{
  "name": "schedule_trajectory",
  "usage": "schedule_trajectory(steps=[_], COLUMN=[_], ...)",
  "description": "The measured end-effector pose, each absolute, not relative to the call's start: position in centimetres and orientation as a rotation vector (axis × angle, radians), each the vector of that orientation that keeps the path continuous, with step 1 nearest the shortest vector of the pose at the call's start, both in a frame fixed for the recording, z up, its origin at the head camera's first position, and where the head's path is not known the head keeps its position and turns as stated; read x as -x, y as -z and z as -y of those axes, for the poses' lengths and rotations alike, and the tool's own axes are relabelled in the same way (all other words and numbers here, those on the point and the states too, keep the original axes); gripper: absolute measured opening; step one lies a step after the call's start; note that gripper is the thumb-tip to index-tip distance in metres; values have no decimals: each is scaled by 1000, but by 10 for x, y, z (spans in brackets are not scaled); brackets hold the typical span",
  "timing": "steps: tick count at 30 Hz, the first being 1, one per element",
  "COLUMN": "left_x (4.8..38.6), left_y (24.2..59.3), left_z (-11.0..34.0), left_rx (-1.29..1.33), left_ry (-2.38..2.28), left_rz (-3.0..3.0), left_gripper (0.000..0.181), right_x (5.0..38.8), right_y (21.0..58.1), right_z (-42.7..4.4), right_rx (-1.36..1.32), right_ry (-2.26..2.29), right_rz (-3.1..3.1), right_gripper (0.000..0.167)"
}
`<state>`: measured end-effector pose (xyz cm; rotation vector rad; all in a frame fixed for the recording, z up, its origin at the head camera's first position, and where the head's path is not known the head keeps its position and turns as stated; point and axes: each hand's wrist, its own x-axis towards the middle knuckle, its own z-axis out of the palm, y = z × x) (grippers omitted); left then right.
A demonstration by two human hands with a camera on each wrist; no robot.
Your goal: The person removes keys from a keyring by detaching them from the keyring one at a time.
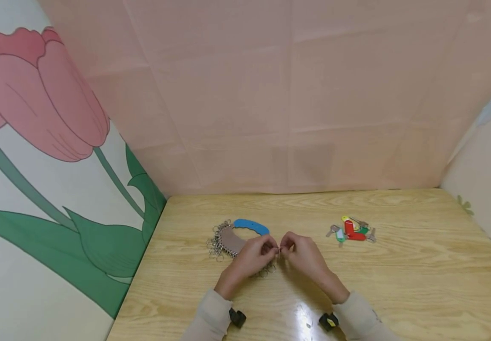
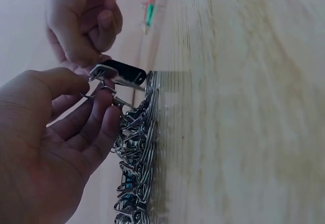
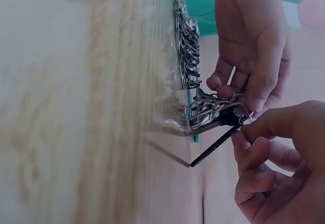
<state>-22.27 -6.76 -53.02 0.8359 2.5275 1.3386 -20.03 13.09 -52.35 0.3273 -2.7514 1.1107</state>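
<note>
In the head view my left hand (image 1: pixel 251 255) and right hand (image 1: pixel 307 255) meet fingertip to fingertip over the table. Both pinch at a small metal key ring (image 3: pixel 247 113); fingers partly hide it. From it hang a key with a black head (image 3: pixel 229 116) and a narrow black tag (image 3: pixel 216 145). Under and beside my left hand lies a key holder, a curved brownish plate (image 1: pixel 230 240) with a blue grip (image 1: pixel 249 225) and many metal hooks and rings (image 2: pixel 137 158) along its edge. My left hand covers part of that holder.
Right of the hands lies a small pile of keys with red tags (image 1: pixel 349 229), plus green, yellow and white ones. The wooden table (image 1: pixel 420 265) meets a pink cloth backdrop (image 1: pixel 236 118) at the back. A tulip-printed panel (image 1: pixel 49 189) stands along the left.
</note>
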Motion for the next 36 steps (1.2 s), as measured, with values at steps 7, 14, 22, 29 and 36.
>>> schedule_trajectory(steps=[7, 14, 22, 29, 36], left_x=[224, 224, 224, 223, 223], left_y=[530, 530, 528, 526, 526], left_z=[68, 68, 68, 69, 71], left_rx=[-832, -800, -765, -749, -785], left_ry=[-1338, -1346, -1349, -1337, -1323], left_rz=[-2532, -2534, -2527, -2520, -2516], left_gripper=[10, 10, 9, 9, 12], right_x=[202, 202, 201, 200, 201], right_y=[525, 527, 524, 525, 525], right_z=[-130, -131, -132, -131, -131], right_rx=[-229, -232, -203, -190, -173], right_ry=[-1263, -1295, -1343, -1388, -1409], right_rz=[2760, 2754, 2738, 2717, 2710], right_gripper=[16, 16, 13, 13, 9])
